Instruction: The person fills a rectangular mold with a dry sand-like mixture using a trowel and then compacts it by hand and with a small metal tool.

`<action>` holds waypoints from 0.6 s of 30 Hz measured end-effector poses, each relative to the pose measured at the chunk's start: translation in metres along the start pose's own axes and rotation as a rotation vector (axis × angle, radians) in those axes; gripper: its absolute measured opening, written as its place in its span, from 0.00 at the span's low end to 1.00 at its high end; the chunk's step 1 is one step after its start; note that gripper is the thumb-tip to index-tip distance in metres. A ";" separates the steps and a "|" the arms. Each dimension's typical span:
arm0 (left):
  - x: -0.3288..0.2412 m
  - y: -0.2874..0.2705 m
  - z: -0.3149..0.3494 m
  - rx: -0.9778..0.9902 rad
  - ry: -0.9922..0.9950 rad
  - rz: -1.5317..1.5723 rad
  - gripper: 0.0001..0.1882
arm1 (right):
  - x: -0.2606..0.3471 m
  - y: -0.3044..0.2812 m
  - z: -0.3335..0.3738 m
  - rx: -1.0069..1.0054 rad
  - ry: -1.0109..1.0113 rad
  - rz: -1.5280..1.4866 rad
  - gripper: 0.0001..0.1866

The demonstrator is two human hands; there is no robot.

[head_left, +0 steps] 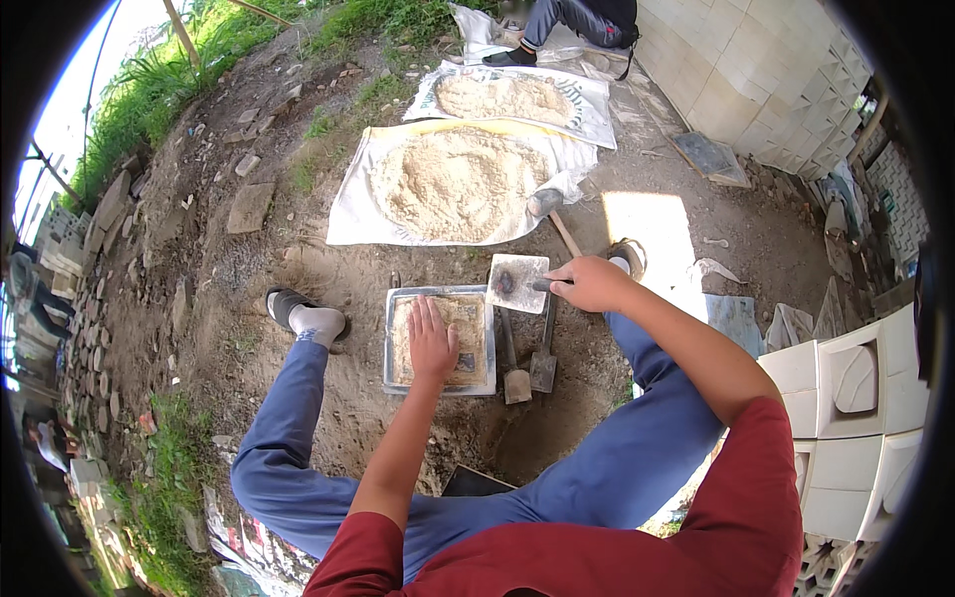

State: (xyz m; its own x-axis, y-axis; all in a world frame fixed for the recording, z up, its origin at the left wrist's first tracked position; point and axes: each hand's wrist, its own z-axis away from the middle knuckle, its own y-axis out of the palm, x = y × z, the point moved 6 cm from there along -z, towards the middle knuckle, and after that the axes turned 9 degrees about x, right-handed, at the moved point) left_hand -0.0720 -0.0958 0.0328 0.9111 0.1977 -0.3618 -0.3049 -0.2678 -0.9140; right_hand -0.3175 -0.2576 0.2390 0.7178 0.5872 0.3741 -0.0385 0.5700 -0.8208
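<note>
A square metal mold lies on the ground between my feet, filled with pale, sandy mix. My left hand rests flat on the mix, fingers stretched out and holding nothing. My right hand grips the dark handle of a square trowel, whose plate hangs over the mold's upper right corner. Two smaller trowels lie right of the mold, one pale-bladed and one grey; their upper parts are partly hidden by the trowel I hold. A mallet with a wooden handle lies beyond my right hand.
A heap of pale, crumbly material spreads on a white sack ahead, with a smaller heap behind it. A person sits at the far end. Pale blocks are stacked at right; stones and grass lie at left.
</note>
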 end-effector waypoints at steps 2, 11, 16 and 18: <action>-0.016 0.009 -0.002 0.092 0.077 0.029 0.37 | -0.018 0.013 -0.012 -0.014 -0.025 -0.041 0.21; -0.007 0.005 0.002 0.236 0.156 0.146 0.39 | -0.041 0.039 -0.069 -0.244 -0.111 -0.359 0.22; 0.001 -0.016 -0.028 0.188 0.153 0.280 0.39 | -0.037 0.045 -0.122 -0.111 0.184 -0.971 0.21; 0.019 -0.026 -0.051 0.112 0.097 0.244 0.38 | -0.043 0.046 -0.152 -0.147 0.173 -0.965 0.22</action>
State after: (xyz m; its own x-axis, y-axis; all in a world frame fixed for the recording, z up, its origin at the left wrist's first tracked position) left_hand -0.0328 -0.1332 0.0596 0.8278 0.0472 -0.5590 -0.5421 -0.1892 -0.8187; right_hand -0.2443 -0.3438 0.1195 0.4886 -0.1900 0.8516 0.6941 0.6760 -0.2475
